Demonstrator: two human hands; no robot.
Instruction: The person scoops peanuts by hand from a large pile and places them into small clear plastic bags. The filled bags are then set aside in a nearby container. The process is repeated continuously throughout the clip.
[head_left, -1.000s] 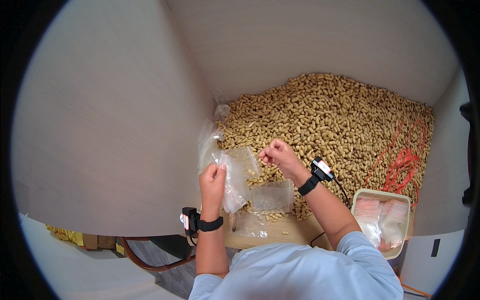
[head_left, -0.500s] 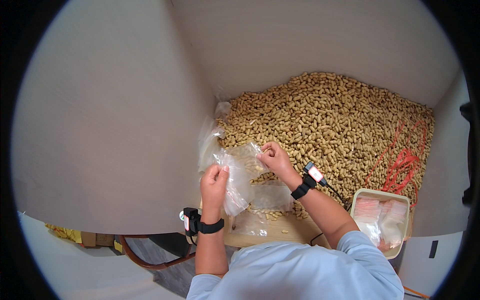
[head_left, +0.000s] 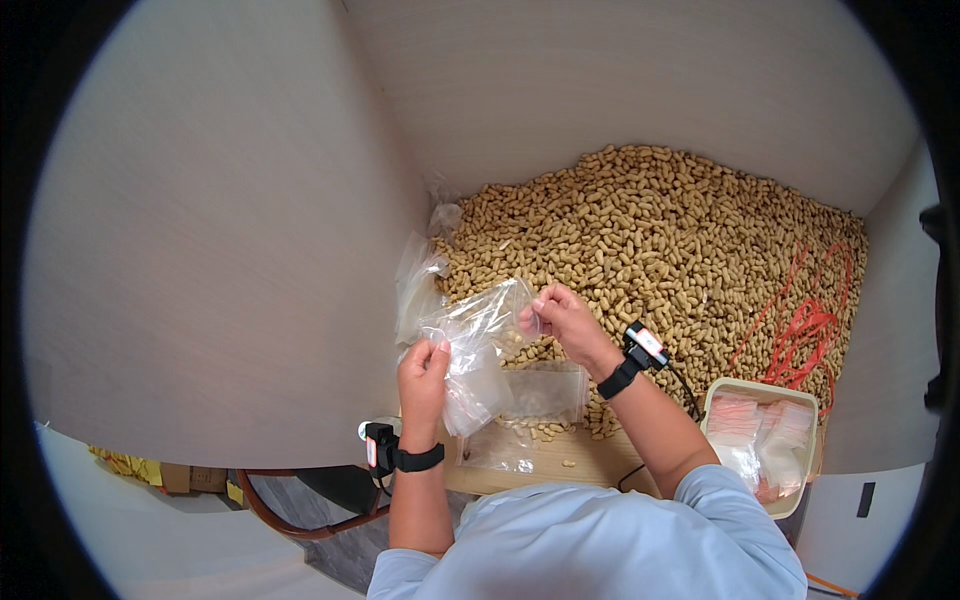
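Note:
My left hand is closed on a bunch of clear plastic bags at the left side of the peanut pile. My right hand pinches the corner of a crinkled clear bag that stretches between both hands. Beneath them lie more flat transparent bags on loose peanuts and the wooden surface. A black strapped device sits on each wrist.
Pale panels enclose the pile. A cream tub of bagged items with pink edges stands at the right, below tangled red string. Loose bags line the left wall. A chair shows at lower left.
A second ago my right hand held no visible bag. It has since taken hold of a bag's corner, and that bag is now lifted and stretched out between my hands.

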